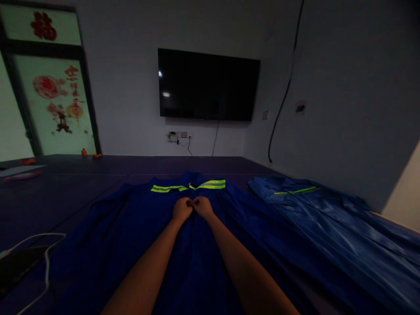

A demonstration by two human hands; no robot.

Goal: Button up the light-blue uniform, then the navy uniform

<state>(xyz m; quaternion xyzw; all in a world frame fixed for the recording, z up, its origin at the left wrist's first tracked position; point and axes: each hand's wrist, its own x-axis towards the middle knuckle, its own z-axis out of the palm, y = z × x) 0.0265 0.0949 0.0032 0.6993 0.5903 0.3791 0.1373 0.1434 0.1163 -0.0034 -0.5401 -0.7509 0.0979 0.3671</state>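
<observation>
A dark blue work jacket (138,227) with yellow-green and grey reflective strips across the chest lies spread out in front of me, its collar at the far end. My left hand (182,210) and my right hand (202,206) meet at the jacket's front opening, just below the strips. Both are closed, with thumbs and fingers pinching the cloth edges at the middle. Any button or fastener between the fingertips is too small and dark to make out.
A second, lighter blue garment (331,218) with a yellow-green strip lies to the right. At the lower left are a white cable (47,258) and a dark flat device (19,269). A television (208,85) hangs on the far wall; small orange objects (96,155) lie near the door.
</observation>
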